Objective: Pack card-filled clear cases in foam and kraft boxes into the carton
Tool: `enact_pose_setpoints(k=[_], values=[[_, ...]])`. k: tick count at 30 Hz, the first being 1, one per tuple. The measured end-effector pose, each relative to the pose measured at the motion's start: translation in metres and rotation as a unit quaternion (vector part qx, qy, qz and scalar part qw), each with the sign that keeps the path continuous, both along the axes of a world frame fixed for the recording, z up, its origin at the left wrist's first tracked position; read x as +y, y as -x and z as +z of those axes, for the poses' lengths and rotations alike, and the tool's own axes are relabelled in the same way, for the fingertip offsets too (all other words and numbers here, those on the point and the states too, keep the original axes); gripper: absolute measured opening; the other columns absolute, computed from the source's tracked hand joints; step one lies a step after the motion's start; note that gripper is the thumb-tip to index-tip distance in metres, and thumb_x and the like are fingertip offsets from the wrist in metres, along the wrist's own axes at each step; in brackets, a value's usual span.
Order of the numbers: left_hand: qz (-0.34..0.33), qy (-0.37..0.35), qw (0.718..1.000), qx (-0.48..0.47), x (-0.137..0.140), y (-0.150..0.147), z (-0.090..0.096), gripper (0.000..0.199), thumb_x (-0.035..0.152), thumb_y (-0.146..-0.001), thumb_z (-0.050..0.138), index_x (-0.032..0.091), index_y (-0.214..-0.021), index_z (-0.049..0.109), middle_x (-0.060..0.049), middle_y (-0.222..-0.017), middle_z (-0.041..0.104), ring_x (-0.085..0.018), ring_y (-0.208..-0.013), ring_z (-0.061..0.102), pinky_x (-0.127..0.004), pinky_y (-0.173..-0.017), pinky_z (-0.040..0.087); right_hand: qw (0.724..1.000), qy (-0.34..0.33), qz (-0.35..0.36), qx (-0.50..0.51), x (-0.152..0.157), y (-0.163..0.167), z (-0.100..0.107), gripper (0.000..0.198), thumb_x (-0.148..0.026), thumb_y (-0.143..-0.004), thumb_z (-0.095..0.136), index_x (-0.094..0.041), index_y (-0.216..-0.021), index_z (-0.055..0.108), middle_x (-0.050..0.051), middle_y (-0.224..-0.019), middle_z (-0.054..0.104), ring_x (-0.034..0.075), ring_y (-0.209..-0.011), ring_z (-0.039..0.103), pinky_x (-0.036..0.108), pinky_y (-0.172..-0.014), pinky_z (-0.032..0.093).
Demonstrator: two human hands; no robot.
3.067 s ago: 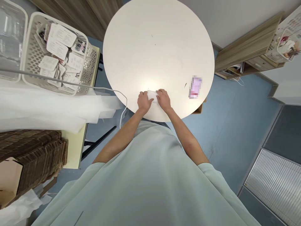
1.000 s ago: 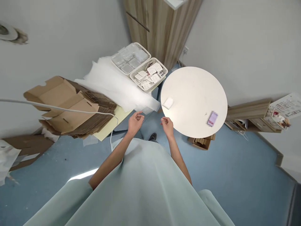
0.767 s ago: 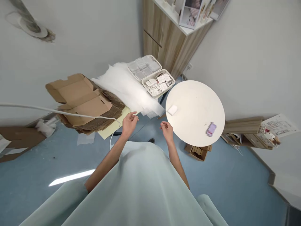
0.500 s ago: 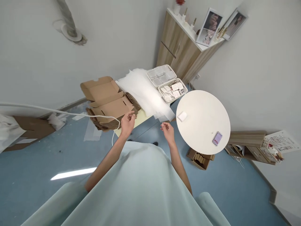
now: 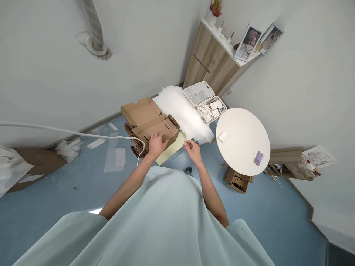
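Observation:
My left hand (image 5: pixel 157 144) lies at the near edge of a stack of flat cardboard boxes (image 5: pixel 155 127), fingers spread and appearing to touch the top one. That top box is unfolded, with its lid panel laid back toward the wall. To the right, my right hand (image 5: pixel 193 151) hovers in front of the pale yellow tabletop (image 5: pixel 173 147), thumb and fingertips pinched together. Whether anything small is between them is too fine to see. A white cable (image 5: pixel 122 137) hangs across the near left side of the stack, by my left wrist.
White foam sheets (image 5: pixel 181 111) lie beside the boxes. Behind them stand a basket of clear containers (image 5: pixel 198 94) and a basket of small white cards (image 5: pixel 212 109). At right is a round white table (image 5: pixel 244 144), with an open carton (image 5: pixel 237 179) below. A wooden cabinet (image 5: pixel 205 55) stands behind.
My left hand has moved from above the near edge of the cardboard stack onto it. My right hand has come closer to my left. The view has shifted as I moved.

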State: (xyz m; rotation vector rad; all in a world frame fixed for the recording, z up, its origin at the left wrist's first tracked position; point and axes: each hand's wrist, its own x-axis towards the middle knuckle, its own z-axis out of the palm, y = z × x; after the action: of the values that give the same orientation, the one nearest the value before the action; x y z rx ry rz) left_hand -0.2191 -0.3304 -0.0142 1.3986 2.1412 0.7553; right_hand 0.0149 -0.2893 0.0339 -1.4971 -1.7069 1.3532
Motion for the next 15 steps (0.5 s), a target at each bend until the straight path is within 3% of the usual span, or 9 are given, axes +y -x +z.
enact_pose_setpoints(k=[4,8,12,15], values=[[-0.031,-0.023,0.999,-0.001,0.003,0.005,-0.001,0.038,0.035,-0.103,0.050,0.016,-0.119,0.079,-0.024,-0.120,0.077,-0.043,-0.121,0.067,-0.060,-0.113,0.051,0.998,-0.032,0.030,-0.042,-0.006,0.018,0.006,0.026,-0.046,-0.099,0.066,-0.025,-0.110,0.076,0.008,-0.116,0.084,0.026,-0.101,0.080,0.041,-0.095,0.064],[-0.050,0.013,0.998,0.031,0.009,0.004,0.007,0.041,0.021,-0.105,0.041,0.015,-0.119,0.079,-0.025,-0.114,0.078,-0.039,-0.116,0.072,-0.054,-0.105,0.056,0.992,-0.060,0.092,-0.065,-0.005,0.044,0.007,0.025,-0.039,-0.101,0.067,-0.026,-0.120,0.077,0.009,-0.134,0.080,0.027,-0.125,0.075,0.039,-0.099,0.065],[-0.064,0.047,0.996,0.045,0.011,0.001,0.017,0.041,0.013,-0.100,0.047,0.011,-0.126,0.078,-0.028,-0.123,0.075,-0.042,-0.124,0.071,-0.053,-0.102,0.058,0.974,-0.089,0.172,-0.118,0.002,0.070,-0.002,0.030,-0.029,-0.104,0.063,-0.023,-0.131,0.073,0.012,-0.149,0.071,0.027,-0.132,0.071,0.043,-0.112,0.060],[-0.075,0.053,0.995,0.030,0.009,0.002,0.022,0.036,0.014,-0.096,0.057,0.013,-0.123,0.081,-0.027,-0.124,0.075,-0.043,-0.127,0.070,-0.052,-0.105,0.058,0.954,-0.089,0.219,-0.186,0.007,0.083,-0.009,0.033,-0.021,-0.104,0.057,-0.020,-0.135,0.070,0.015,-0.149,0.070,0.029,-0.130,0.071,0.047,-0.115,0.058]])
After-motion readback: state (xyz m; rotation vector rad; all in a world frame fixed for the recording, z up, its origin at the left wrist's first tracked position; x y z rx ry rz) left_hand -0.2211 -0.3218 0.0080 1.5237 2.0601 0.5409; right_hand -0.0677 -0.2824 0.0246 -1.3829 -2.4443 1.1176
